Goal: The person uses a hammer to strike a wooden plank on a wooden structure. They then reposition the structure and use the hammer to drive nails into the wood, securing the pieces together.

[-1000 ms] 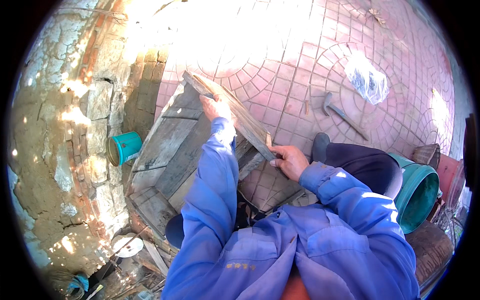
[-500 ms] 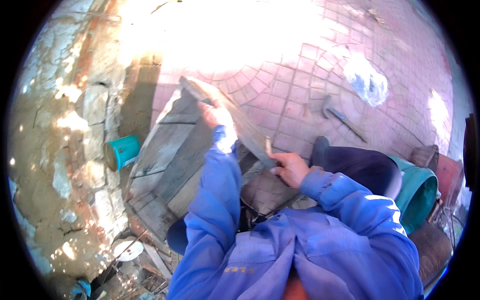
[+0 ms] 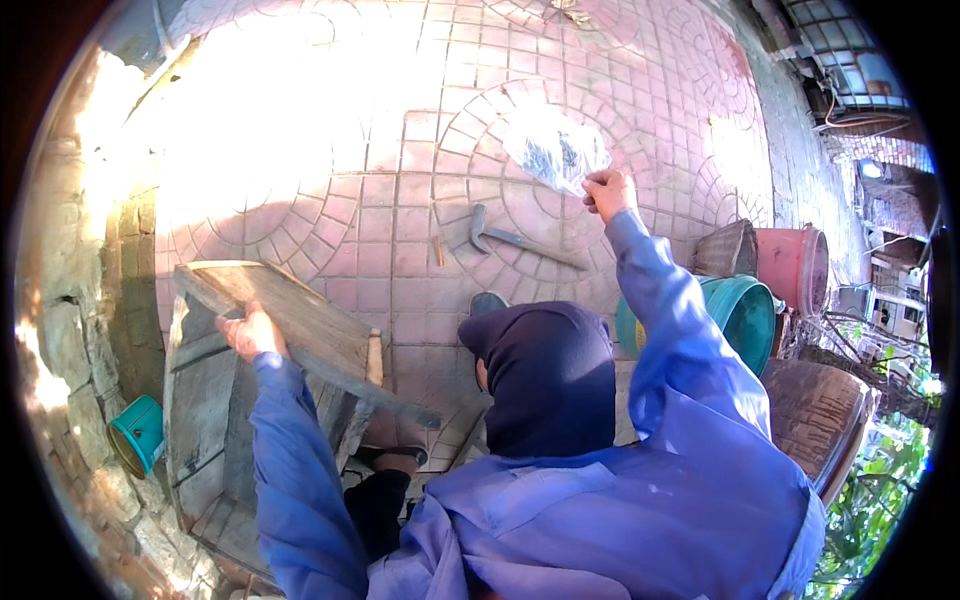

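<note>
An old wooden box [image 3: 200, 410] made of grey planks stands at my left, with a broad side board [image 3: 300, 320] facing up. My left hand [image 3: 252, 334] grips the box by this board, its thumb on the wood. A short pale wooden piece [image 3: 375, 357] is at the board's right end. Stretched far out to the right, my right hand [image 3: 608, 192] pinches the edge of a clear plastic bag [image 3: 556, 150] lying on the paving. What is in the bag looks dark and cannot be made out. A hammer [image 3: 525, 241] lies on the paving below it.
A teal can [image 3: 138, 435] lies by the rough wall at left. At right are a teal bucket [image 3: 742, 318], a pink bucket [image 3: 792, 268] and a brown worn container [image 3: 815, 420]. A small brown stick [image 3: 438, 251] lies beside the hammer. Pink paving [image 3: 390, 235] spreads ahead.
My right hand has left the board's end and reached out to the plastic bag, taking its edge. My left hand still holds the box. The view has swung right.
</note>
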